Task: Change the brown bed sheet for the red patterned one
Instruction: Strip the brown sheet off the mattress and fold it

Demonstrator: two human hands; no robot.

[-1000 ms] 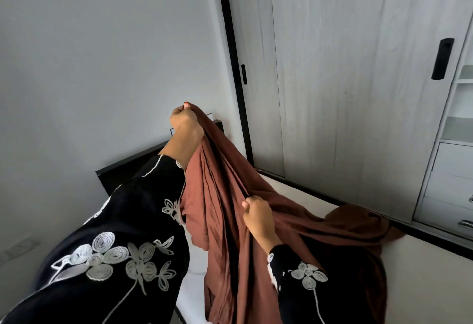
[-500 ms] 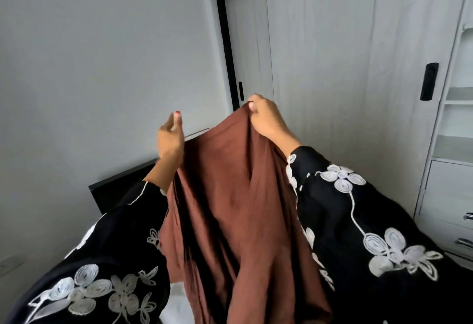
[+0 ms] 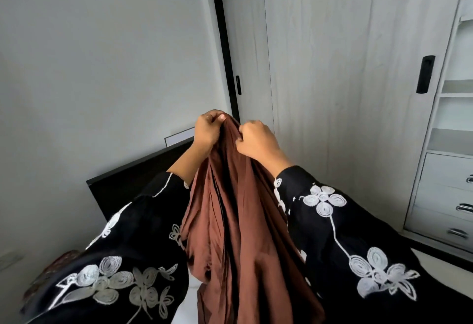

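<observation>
1. Step in hand: taking off the old sheet. The brown bed sheet (image 3: 238, 234) is off the mattress (image 3: 185, 307) and held up in front of the person, hanging in long vertical folds between the two black embroidered sleeves.
2. Left hand (image 3: 207, 131): fingers curled tight round the top of the bunched cloth, with the thumb closing on it from above.
3. Right hand (image 3: 258, 142): just beside the left at the same top edge, fingers curled in and pinching a fold of the sheet. The two hands are close but not touching.
4. Position: the top of the sheet is mid-scene, in front of the wardrobe door (image 3: 332, 93). Its lower part drops out of view at the near edge, so I cannot tell whether the tail rests on the bed.
5. The black headboard (image 3: 122, 185) stands at the left, behind the left forearm. Bare white mattress shows in strips near the bottom.
6. A reddish patterned cloth (image 3: 55, 263) shows at the near left, mostly hidden by the left sleeve. It is possibly the replacement sheet, not confirmed.
7. Judgement: removal is nearly done and nothing has been laid yet. The next move calls for gathering the hanging length, setting the bundle clear of the bed, then freeing both hands for the patterned sheet.
</observation>
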